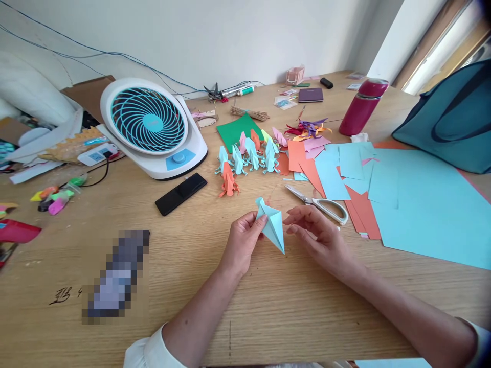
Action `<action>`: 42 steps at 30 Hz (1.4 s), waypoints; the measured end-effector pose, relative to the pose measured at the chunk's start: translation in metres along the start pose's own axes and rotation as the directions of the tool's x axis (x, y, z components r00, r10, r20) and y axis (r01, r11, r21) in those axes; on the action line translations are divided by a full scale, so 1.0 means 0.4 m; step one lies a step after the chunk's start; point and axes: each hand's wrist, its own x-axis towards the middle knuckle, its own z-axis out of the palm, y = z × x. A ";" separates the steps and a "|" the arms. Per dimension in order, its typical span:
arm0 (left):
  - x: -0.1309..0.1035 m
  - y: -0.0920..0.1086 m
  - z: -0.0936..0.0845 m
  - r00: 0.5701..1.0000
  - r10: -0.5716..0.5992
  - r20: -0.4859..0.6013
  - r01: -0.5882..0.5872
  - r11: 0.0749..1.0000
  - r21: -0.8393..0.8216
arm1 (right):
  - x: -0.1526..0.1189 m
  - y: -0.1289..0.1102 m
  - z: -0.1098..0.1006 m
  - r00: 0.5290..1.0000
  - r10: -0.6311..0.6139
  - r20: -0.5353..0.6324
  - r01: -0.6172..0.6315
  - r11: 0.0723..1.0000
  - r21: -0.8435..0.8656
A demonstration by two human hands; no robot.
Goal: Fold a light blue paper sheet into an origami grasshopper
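A light-blue folded paper [274,228], kite-shaped with its long point down, is pinched between the thumb and fingers of my left hand [245,237]. My right hand [316,237] hovers just to the right of it, fingers curled and apart, with nothing in them. Beyond my right hand lie white-handled scissors [330,208], blades toward the upper left. Farther back stands a group of folded paper figures, several light blue [253,155] and an orange one [229,180] in front.
Light-blue paper sheets [429,204] and orange pieces [360,212] cover the right side. A pink-red bottle [363,107] and a teal bag [452,117] stand behind them. A white fan [194,135], a black phone-like slab [181,193] and a pixelated object [118,276] are to the left.
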 end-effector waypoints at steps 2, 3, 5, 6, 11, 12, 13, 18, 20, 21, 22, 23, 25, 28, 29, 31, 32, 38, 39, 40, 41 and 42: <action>-0.002 0.002 0.001 1.000 -0.021 0.003 0.021 1.000 0.017 | 0.000 0.000 -0.008 0.991 -0.129 0.045 0.135 0.976 -0.172; -0.003 0.003 0.002 1.000 -0.025 0.005 0.025 0.999 0.028 | -0.001 0.000 -0.009 0.980 -0.184 0.081 0.198 0.951 -0.235; -0.005 0.003 0.004 1.000 -0.022 0.005 0.022 0.998 0.052 | -0.001 -0.001 -0.009 0.953 -0.267 0.141 0.299 0.899 -0.319; -0.005 0.002 0.005 1.000 -0.018 0.006 0.018 0.998 0.061 | -0.002 -0.002 -0.008 0.942 -0.294 0.160 0.332 0.876 -0.350; -0.002 -0.006 0.003 1.000 -0.022 0.007 0.021 0.997 0.077 | -0.002 -0.003 -0.009 0.894 -0.345 0.285 0.440 0.794 -0.420; -0.001 -0.007 0.002 1.000 -0.024 -0.001 0.024 0.997 0.077 | -0.002 -0.001 -0.010 0.882 -0.352 0.313 0.461 0.781 -0.421; -0.001 -0.008 0.002 1.000 -0.027 -0.008 0.027 0.997 0.075 | -0.002 0.000 -0.011 0.871 -0.359 0.336 0.480 0.767 -0.426; -0.002 -0.009 0.001 0.998 -0.066 0.003 0.066 0.995 0.074 | -0.002 0.002 -0.017 0.835 -0.386 0.391 0.547 0.656 -0.520; -0.001 -0.012 -0.001 0.998 -0.062 0.009 0.061 0.992 0.114 | -0.001 -0.001 -0.020 0.825 -0.399 0.400 0.565 0.600 -0.566; 0.000 -0.014 -0.002 0.999 -0.049 0.015 0.046 0.988 0.147 | 0.000 -0.003 -0.022 0.817 -0.406 0.410 0.577 0.570 -0.585; 0.001 -0.016 -0.004 0.999 -0.029 0.022 0.025 0.982 0.185 | 0.002 -0.006 -0.024 0.807 -0.411 0.424 0.590 0.540 -0.599; 0.003 -0.019 -0.006 0.999 -0.008 0.032 0.001 0.975 0.223 | 0.004 -0.008 -0.027 0.795 -0.414 0.443 0.606 0.514 -0.607; 0.005 -0.023 -0.008 0.998 0.028 0.054 -0.042 0.957 0.287 | 0.009 -0.012 -0.031 0.770 -0.415 0.485 0.638 0.477 -0.605; 0.008 -0.027 -0.010 0.997 0.049 0.057 -0.065 0.944 0.323 | 0.015 -0.012 -0.035 0.735 -0.402 0.546 0.678 0.459 -0.574; 0.009 -0.028 -0.011 0.997 0.047 0.057 -0.062 0.944 0.323 | 0.016 -0.010 -0.036 0.727 -0.400 0.557 0.686 0.460 -0.564; 0.009 -0.028 -0.011 0.998 0.032 0.057 -0.048 0.950 0.310 | 0.016 -0.006 -0.037 0.723 -0.407 0.558 0.690 0.466 -0.554; 0.008 -0.027 -0.011 0.998 0.023 0.062 -0.040 0.953 0.299 | 0.015 -0.004 -0.037 0.724 -0.414 0.551 0.689 0.469 -0.553; -0.005 -0.007 0.001 0.990 0.018 0.139 -0.058 0.955 0.289 | 0.006 0.002 -0.039 0.739 -0.410 0.534 0.672 0.504 -0.543; -0.006 -0.005 0.003 0.990 0.021 0.141 -0.061 0.955 0.291 | 0.005 0.001 -0.039 0.744 -0.406 0.531 0.666 0.514 -0.540; -0.006 -0.003 0.004 0.990 0.021 0.143 -0.061 0.957 0.282 | 0.005 -0.001 -0.039 0.749 -0.405 0.524 0.660 0.525 -0.538; -0.006 -0.002 0.004 0.989 0.020 0.145 -0.058 0.962 0.265 | 0.005 -0.003 -0.039 0.757 -0.405 0.514 0.651 0.537 -0.536; -0.005 0.000 0.005 0.989 0.018 0.145 -0.053 0.968 0.244 | 0.005 -0.005 -0.039 0.764 -0.408 0.499 0.642 0.550 -0.534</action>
